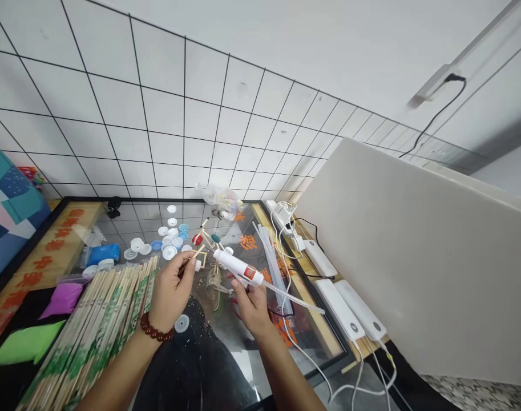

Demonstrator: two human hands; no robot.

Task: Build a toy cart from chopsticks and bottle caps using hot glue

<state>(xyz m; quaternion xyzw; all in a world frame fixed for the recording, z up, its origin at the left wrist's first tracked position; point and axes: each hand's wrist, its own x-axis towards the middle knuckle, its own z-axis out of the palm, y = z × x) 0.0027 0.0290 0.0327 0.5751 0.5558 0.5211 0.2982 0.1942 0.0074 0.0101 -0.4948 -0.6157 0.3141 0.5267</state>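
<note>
My right hand (pixel 252 301) is wrapped round the handle of a white glue gun (pixel 237 265) with a red patch. A clear glue stick (pixel 294 299) juts from its back end, and its nozzle points left toward my other hand. Between thumb and fingers, my left hand (pixel 174 285) pinches a short wooden stick (pixel 199 251) near the nozzle. Whether nozzle and stick touch, I cannot tell. Just behind them stands a small construction of sticks (pixel 206 231), with a red ball (pixel 197 240) and a dark green piece (pixel 215 238) close by.
White and blue bottle caps (pixel 169 253) lie across the glass tabletop. Wrapped chopsticks (pixel 101 319) fill the left front, beside purple (pixel 62 299) and green packets (pixel 27 343). Spare glue sticks (pixel 272 257) lie right. White power banks (pixel 339 308) and cables line the right edge. A black wire grid (pixel 184 94) stands behind.
</note>
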